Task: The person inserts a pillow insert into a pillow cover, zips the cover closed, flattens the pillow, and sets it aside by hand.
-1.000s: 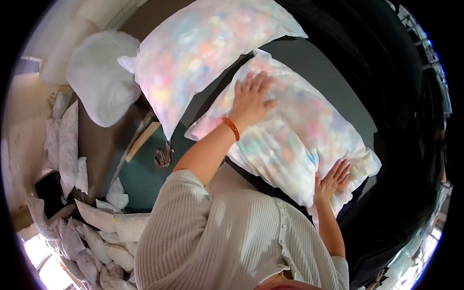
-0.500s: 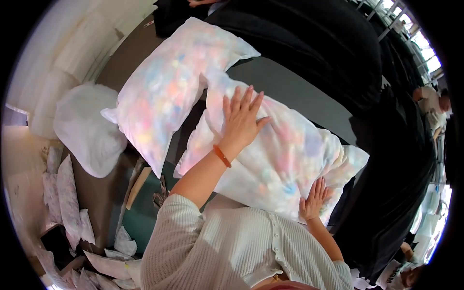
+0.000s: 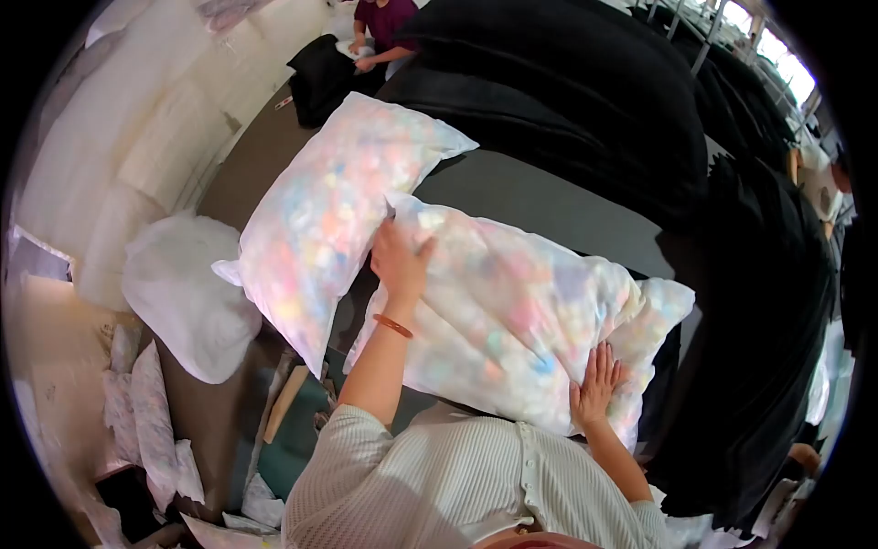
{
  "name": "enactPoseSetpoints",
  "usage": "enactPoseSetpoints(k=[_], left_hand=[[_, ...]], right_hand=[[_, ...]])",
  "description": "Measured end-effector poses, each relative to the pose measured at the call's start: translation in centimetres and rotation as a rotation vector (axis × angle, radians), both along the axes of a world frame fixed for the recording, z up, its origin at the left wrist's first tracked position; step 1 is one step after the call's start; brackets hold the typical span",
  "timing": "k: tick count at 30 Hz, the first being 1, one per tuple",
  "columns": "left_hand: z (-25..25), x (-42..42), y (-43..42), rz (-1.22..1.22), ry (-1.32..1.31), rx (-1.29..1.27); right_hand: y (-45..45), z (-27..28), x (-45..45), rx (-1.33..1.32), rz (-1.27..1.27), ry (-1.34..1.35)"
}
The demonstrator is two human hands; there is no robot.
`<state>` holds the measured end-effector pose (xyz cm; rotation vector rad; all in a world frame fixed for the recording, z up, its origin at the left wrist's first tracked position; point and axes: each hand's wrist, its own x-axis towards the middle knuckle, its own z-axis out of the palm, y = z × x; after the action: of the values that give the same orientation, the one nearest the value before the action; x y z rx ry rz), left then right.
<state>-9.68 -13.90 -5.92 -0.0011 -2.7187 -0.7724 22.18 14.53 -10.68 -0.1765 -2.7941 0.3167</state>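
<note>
Two bare hands are at one plump white pillow (image 3: 521, 302), mottled with soft pastel colours, which lies slantwise on the grey tabletop (image 3: 549, 197) right in front of the person. Taking that pillow as the middle of the dial, the left hand (image 3: 399, 261) is at about ten o'clock, by its upper corner; the fingers are blurred and partly hidden from me, so I can't tell whether they pinch the cloth. A reddish-orange bracelet (image 3: 393, 326) circles that wrist. The right hand (image 3: 599, 380) is at four o'clock, laid flat on the creased end, fingers stretched out and grasping nothing. Just past the left hand, toward ten, a second pastel pillow (image 3: 315, 220) lies with its lower corner pointing at the person. Beyond it, at nine, sits a fluffy white bundle (image 3: 192, 297); at eight there's a pale wooden strip (image 3: 285, 403), and farther out that way some slim stuffed bags (image 3: 154, 421). A big mound of black fabric (image 3: 558, 101) rises at twelve, with more black cloth (image 3: 741, 348) heaped at three. Up at eleven, a co-worker in a maroon top (image 3: 389, 20) has both hands near something white.
</note>
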Motion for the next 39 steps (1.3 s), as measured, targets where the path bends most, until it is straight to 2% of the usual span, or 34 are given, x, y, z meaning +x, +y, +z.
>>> enactPoseSetpoints(k=[1, 2, 3, 4, 5, 7, 8, 9, 10, 11, 13, 15, 16, 18, 19, 20, 21, 23, 25, 26, 27, 28, 29, 30, 31, 34, 35, 37, 39], left_hand=[[0.2, -0.5, -0.7, 0.127, -0.121, 0.191], [-0.8, -1.9, -1.6, 0.107, -0.118, 0.18], [-3.0, -3.7, -2.5, -0.074, -0.36, 0.517], [-3.1, -4.5, -2.4, -0.261, -0.615, 0.845], [-3.3, -4.8, -2.1, -0.294, -0.627, 0.822], [-1.0, -3.7, -0.9, -0.429, -0.374, 0.778], [0.0, -2.7, -0.3, -0.311, -0.179, 0.618], [1.5, -2.3, -0.8, -0.222, -0.152, 0.335], [-2.0, -5.5, -3.0, -0.117, -0.092, -0.039], [0.1, -4.1, -3.1, 0.059, -0.029, 0.153], [0.9, -3.9, -2.8, -0.071, 0.079, 0.192], [0.2, -3.9, -1.2, -0.11, -0.18, -0.035], [1.2, -3.4, 0.0, -0.163, -0.168, -0.05], [5.1, -0.5, 3.5, -0.057, 0.023, -0.339], [6.8, 0.9, 4.8, -0.08, 0.037, -0.354], [8.3, 2.5, 6.4, -0.354, 0.239, -0.21], [9.4, 4.6, 8.0, -0.621, 0.429, -0.059], [10.9, 9.9, 11.9, -1.014, 0.408, 0.0], [10.9, 14.3, 14.7, -1.14, 0.303, -0.36], [8.7, 14.2, 16.4, -1.184, 0.203, -0.429], [5.2, 13.7, 17.4, -1.218, 0.1, -0.49], [2.4, 12.5, 18.0, -1.213, 0.092, -0.495], [0.0, 10.6, 18.9, -1.175, 0.145, -0.503], [-1.0, 9.2, 19.8, -1.14, 0.203, -0.511], [-0.9, 8.7, 20.1, -1.126, 0.201, -0.521], [0.3, 7.8, 20.8, -1.229, 0.082, -0.473], [0.6, 8.6, 19.9, -1.219, 0.089, -0.486], [0.5, 11.4, 18.0, -1.235, 0.118, -0.652], [-0.1, 13.4, 16.4, -1.241, 0.086, -0.636]], right_hand=[[0.0, 0.0, -0.1, -0.009, -0.014, 0.003], [-0.1, 0.0, -0.3, -0.018, -0.005, 0.007], [-0.1, 0.0, -0.3, -0.025, -0.001, 0.009], [-0.1, 0.0, -0.4, -0.039, 0.005, 0.04], [-0.2, 0.0, -0.4, -0.049, -0.034, 0.046], [-0.2, 0.1, -0.4, -0.036, -0.011, 0.053], [-0.2, 0.2, -0.3, -0.036, -0.009, 0.091], [-0.4, 0.2, -0.3, -0.065, -0.009, 0.065], [-0.4, 0.4, 0.1, -0.088, -0.031, 0.033], [-0.5, 0.5, 0.3, -0.076, -0.045, -0.012], [-1.1, 1.6, 0.4, -0.089, -0.064, -0.086], [-0.7, 2.9, -0.4, -0.115, -0.055, 0.052], [-0.5, 3.8, -0.8, -0.139, -0.055, 0.105], [0.3, 5.3, 0.1, -0.198, -0.103, 0.163], [0.2, 5.9, 0.5, -0.256, -0.093, 0.202], [0.5, 6.7, 1.7, -0.202, -0.174, 0.362], [1.0, 7.0, 3.1, -0.213, -0.187, 0.362], [2.5, 6.9, 6.1, -0.233, -0.581, 0.496], [3.4, 5.1, 8.2, -0.541, -0.79, 0.38], [3.9, 3.6, 8.7, -0.725, -0.814, 0.396], [3.7, 3.0, 9.1, -0.737, -0.819, 0.393], [3.7, 2.7, 9.4, -0.829, -0.793, 0.202], [4.2, 2.3, 9.4, -0.908, -0.76, 0.017], [4.4, 0.8, 8.7, -0.943, -0.766, -0.045], [4.2, 1.2, 8.6, -0.95, -0.75, -0.048], [6.0, 1.8, 7.9, -1.21, -0.701, -0.017], [6.9, 1.5, 8.4, -1.132, -0.657, -0.069], [8.3, 2.4, 9.7, -1.256, -0.498, -0.028], [9.6, 4.2, 9.5, -1.251, -0.484, -0.095]])
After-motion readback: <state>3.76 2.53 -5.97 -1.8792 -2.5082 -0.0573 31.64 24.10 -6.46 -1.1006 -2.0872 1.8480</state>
